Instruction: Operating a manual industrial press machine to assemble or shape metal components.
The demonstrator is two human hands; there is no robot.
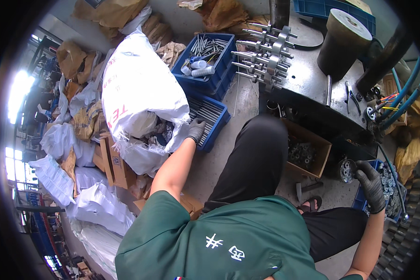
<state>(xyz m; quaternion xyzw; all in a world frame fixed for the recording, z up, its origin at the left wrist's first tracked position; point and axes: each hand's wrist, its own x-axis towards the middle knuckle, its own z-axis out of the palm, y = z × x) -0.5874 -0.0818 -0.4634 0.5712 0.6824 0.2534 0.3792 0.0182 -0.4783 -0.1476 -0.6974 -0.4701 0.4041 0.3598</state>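
Grey-gloved left hand [197,130] curls by metal rods [211,111], right hand [371,185] by round part [346,171], grips unclear.

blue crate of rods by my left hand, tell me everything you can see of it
The blue crate looks plastic, open-topped, upright, apparently on the floor. Slim grey metal-looking rods lie side by side inside. The gloved left hand overlaps its left side; contact is unclear. The white sack hides part of its left edge.

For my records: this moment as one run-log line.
left hand: gloved, at metal rods in blue crate; right hand: gloved, near metal parts; white sack: open
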